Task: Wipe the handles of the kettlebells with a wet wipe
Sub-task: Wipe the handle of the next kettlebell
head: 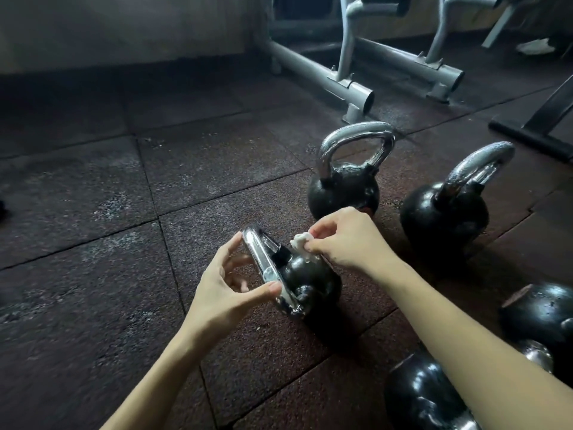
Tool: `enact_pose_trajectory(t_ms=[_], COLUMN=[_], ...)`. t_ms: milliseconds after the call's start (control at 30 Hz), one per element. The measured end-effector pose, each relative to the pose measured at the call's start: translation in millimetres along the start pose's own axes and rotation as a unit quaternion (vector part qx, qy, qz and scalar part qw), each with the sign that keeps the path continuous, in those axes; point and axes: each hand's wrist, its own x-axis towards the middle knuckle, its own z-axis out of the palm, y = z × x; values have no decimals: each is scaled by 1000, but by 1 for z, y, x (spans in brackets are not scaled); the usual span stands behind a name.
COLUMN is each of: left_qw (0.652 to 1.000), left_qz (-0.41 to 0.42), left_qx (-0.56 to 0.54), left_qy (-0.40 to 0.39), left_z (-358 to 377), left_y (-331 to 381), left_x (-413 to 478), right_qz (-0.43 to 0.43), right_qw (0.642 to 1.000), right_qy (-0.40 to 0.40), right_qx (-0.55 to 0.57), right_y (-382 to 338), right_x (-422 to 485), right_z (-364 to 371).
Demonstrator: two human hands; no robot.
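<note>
A small black kettlebell (310,280) lies tipped on its side on the rubber floor, its chrome handle (263,262) pointing left. My left hand (226,290) pinches that handle between thumb and fingers. My right hand (347,237) holds a crumpled white wet wipe (302,240) against the far leg of the handle, where it meets the ball. Two more kettlebells stand upright behind: one (344,190) just beyond my right hand, another (446,212) further right, both with chrome handles.
Two further black kettlebells (539,308) (415,395) lie at the lower right by my right forearm. A grey steel rack base (356,91) crosses the floor at the back. A black bench foot (533,135) is at the far right. Dark rubber tiles (93,243) spread left.
</note>
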Motion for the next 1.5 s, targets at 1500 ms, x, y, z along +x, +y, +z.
enact_pose_trajectory(t_ms=[1500], left_qw=[991], left_qz=[58], left_qx=[80], left_qy=[-88], left_z=[-18], left_y=[-1], left_x=[26], right_qz=[-116], right_qw=[978], right_qy=[-103], right_qx=[136], right_y=[-5], right_x=[-48], right_z=[10])
